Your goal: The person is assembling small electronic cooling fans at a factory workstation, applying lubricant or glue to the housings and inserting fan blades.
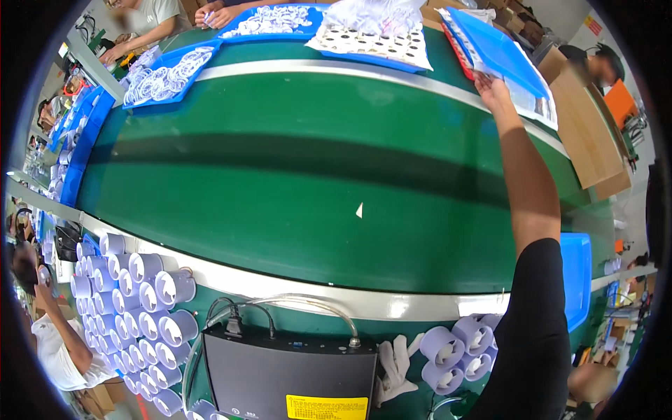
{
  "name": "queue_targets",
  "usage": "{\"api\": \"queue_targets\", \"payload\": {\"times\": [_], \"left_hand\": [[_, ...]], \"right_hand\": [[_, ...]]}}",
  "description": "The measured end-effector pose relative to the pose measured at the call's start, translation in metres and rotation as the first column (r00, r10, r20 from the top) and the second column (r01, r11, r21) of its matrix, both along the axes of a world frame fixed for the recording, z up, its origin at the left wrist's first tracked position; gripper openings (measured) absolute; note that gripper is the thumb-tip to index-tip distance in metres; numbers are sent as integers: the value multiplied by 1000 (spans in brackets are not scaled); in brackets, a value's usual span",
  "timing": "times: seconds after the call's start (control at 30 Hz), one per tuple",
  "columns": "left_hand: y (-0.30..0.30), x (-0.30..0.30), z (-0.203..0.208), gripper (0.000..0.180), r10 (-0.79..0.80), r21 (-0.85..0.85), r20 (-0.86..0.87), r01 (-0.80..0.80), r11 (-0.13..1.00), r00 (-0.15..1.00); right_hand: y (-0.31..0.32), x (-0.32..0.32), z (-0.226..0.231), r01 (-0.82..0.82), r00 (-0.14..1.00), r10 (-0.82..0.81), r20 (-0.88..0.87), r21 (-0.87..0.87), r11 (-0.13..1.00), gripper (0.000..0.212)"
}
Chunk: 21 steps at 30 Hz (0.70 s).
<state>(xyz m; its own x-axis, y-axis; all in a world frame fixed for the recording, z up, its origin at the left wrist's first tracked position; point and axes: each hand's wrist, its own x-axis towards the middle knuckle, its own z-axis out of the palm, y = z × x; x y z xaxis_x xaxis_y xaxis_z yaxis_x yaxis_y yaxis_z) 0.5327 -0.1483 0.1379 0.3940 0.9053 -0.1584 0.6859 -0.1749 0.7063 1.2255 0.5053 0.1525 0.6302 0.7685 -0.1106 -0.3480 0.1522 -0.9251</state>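
Observation:
My right arm, in a black sleeve, stretches far across the green belt. At its end my right hand (493, 92) is closed on the near edge of a blue tray (500, 52), its fingertips partly hidden there. That tray lies tilted over a red tray (458, 54) and a white plastic sheet or bag (532, 105). My left hand is out of sight.
The green conveyor belt (294, 189) carries a small white scrap (360, 210). Nearer stand many white cylinders (175, 287), a black box with cables (287, 371), a white glove (396, 371) and fan-like cylinders (442, 346). Blue trays of white parts (171, 77) line the far side, where people work.

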Motion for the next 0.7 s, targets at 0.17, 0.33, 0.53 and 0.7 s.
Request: {"api": "queue_targets", "payload": {"times": [0.17,0.33,0.53,0.7], "left_hand": [[6,5,0,23,11,-37,-7,-11,999,1000],[16,8,10,21,12,-69,-33,-14,998,999],[42,17,9,18,38,-38,-70,-40,998,997],[58,27,1,16,50,-6,-63,-51,999,997]], "right_hand": [[8,-20,-3,-58,996,61,61,-44,997,29],[27,3,-2,-10,1000,11,13,-44,999,27],[27,20,-5,42,998,-40,-42,37,998,24],[26,17,-6,71,997,-71,-14,-41,997,23]]}}
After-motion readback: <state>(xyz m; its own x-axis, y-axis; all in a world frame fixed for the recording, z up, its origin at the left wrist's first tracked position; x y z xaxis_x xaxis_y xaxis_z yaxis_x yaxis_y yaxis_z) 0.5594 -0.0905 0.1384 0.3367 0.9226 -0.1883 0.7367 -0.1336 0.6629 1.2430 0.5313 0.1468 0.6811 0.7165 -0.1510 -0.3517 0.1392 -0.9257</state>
